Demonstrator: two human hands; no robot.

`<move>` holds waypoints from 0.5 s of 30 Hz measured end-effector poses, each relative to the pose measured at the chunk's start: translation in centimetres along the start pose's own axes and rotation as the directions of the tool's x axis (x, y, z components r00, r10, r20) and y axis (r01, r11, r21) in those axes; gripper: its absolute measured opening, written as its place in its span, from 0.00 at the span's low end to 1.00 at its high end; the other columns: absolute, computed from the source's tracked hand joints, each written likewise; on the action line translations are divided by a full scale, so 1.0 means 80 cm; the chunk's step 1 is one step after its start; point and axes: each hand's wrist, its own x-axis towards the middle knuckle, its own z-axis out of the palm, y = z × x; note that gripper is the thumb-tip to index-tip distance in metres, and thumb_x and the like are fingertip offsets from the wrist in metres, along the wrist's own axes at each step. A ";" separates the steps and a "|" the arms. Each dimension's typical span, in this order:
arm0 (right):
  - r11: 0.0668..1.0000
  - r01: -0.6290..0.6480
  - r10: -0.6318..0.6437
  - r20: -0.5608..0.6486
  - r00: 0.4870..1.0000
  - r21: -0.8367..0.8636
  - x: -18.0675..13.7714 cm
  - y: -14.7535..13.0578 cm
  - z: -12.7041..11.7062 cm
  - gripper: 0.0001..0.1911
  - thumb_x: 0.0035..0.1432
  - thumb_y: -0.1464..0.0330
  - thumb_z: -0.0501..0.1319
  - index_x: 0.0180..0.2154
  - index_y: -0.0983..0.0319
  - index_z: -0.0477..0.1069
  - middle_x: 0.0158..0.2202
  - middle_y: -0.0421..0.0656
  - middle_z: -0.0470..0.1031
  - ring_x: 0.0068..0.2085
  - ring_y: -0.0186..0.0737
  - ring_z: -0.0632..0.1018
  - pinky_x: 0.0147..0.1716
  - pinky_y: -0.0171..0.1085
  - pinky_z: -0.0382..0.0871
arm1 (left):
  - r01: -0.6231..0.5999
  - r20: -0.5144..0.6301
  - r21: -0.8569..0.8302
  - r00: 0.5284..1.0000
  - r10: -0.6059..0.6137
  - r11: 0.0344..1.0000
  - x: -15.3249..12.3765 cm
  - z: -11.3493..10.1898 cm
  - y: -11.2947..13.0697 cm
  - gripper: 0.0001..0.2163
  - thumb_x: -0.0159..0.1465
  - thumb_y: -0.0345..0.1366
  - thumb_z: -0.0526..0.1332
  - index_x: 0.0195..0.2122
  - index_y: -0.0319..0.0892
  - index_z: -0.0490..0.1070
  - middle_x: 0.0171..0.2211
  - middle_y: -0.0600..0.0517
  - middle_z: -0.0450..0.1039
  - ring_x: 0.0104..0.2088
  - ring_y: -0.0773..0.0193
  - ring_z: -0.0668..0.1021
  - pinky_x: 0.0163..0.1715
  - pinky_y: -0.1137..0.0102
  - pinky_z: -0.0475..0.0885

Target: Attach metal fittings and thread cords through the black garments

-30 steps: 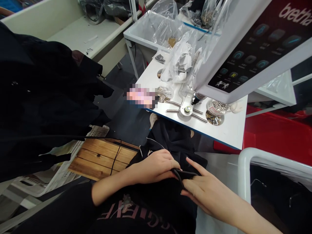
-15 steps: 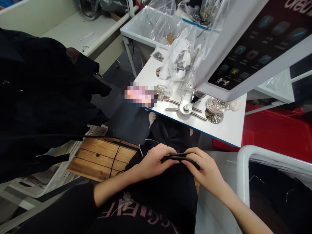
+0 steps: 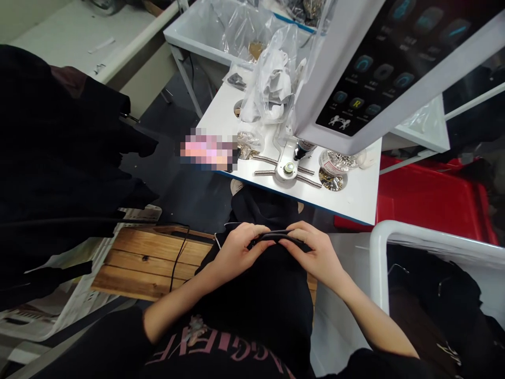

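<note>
A thin black band (image 3: 279,236), which looks like doubled fabric, stretches between my two hands above my lap. Its left end is pinched by my left hand (image 3: 239,251), thumb below and fingers above. On the other end my right hand (image 3: 319,253) has a similar pinch, closed with the thumb underneath. The fingertips of both hands are only a short way apart. Against my dark clothing (image 3: 260,305) the rest of the band is hard to make out.
Ahead stands a white worktable (image 3: 355,202) with a machine head (image 3: 327,118), coiled springs, plastic bags and a tub (image 3: 335,160) of metal parts. A white bin (image 3: 379,263) with dark garments is on the right. Dark garments (image 3: 59,158) hang at left beside a wooden bench (image 3: 150,260).
My view has shifted, so the table and bin appear further left. Both hands keep their pinch on the band, and its two layers lie closer together.
</note>
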 end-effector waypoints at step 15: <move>0.886 -0.288 0.305 0.012 0.952 0.363 -0.010 0.022 0.011 0.16 0.55 0.58 0.61 0.42 0.61 0.67 0.28 0.39 0.72 0.29 0.35 0.73 0.27 0.33 0.67 | 0.077 0.038 -0.055 0.996 -0.074 0.996 0.004 -0.009 -0.003 0.08 0.61 0.38 0.60 0.40 0.42 0.72 0.31 0.53 0.74 0.32 0.67 0.74 0.33 0.73 0.69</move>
